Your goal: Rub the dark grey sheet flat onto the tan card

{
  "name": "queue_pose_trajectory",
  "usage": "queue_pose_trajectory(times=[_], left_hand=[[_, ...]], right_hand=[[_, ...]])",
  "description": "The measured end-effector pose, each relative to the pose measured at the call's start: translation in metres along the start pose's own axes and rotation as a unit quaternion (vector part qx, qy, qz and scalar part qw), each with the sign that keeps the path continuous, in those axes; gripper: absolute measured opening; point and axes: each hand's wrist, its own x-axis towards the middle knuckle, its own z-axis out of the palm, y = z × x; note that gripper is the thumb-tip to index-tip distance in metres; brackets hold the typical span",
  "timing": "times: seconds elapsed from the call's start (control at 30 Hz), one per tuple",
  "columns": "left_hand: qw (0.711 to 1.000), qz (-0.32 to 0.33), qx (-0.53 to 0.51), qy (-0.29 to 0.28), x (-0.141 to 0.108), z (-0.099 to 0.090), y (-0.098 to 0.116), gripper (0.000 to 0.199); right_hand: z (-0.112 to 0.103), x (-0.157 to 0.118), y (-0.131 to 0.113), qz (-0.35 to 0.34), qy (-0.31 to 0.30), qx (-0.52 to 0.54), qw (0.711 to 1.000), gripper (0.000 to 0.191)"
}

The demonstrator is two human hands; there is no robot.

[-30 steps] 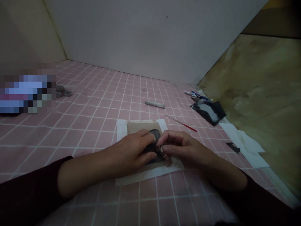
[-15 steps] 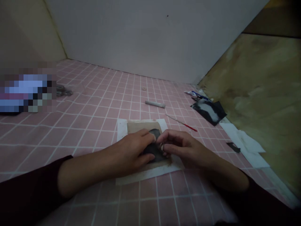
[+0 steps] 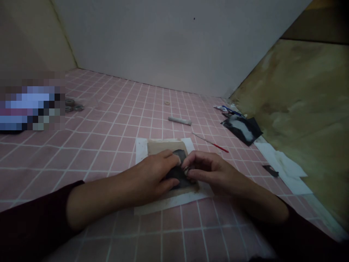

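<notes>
- While both hands meet over the near middle of the pink tiled surface [image 3: 109, 131], the left hand [image 3: 152, 174] presses down on a dark flat piece [image 3: 178, 171], with thumb and fingers pinched on its left edge.
- At the right edge of that piece, the right hand [image 3: 209, 171] has its fingertips closed on it; something small and pale sits between those fingertips, too blurred to identify.
- That dark piece lies on a tan sheet [image 3: 160, 147], which lies on a white paper [image 3: 141, 147].
- No writing or brand can be read anywhere; a pixelated patch [image 3: 29, 105] hides whatever lies at far left.
- Just right of that patch sit small dark round things [image 3: 72, 105].
- Farther out lie a grey stick [image 3: 180, 120] and a thin rod with a red tip [image 3: 211, 142].
- At far right are a black-and-white pouch [image 3: 241, 128], white papers [image 3: 283, 167] and a small dark scrap [image 3: 270, 170], beside a brownish board [image 3: 300, 109].
</notes>
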Motion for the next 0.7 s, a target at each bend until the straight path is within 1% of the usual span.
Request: queue_pose_trajectory(times=[0.23,0.4,0.57,0.7], left_hand=[[1.000,-0.002,0.004,-0.005,0.0013,0.0006,0.0001,0.011],[1.000,-0.010,-0.001,-0.006,-0.0003,0.0012,0.0004,0.010],[1.000,-0.004,-0.010,-0.007,-0.0001,0.0015,-0.0001,0.012],[1.000,-0.007,-0.006,-0.007,0.0007,0.0014,-0.0003,0.011]], right_hand=[[0.0004,-0.0003,0.0010,0.000,0.010,-0.001,1.000,0.009],[0.0015,0.0002,0.0032,0.013,0.005,0.054,0.998,0.015],[0.0017,0.0006,0.0051,0.016,0.017,0.115,0.993,0.019],[0.0008,0.0003,0.0057,0.022,0.013,0.120,0.992,0.017]])
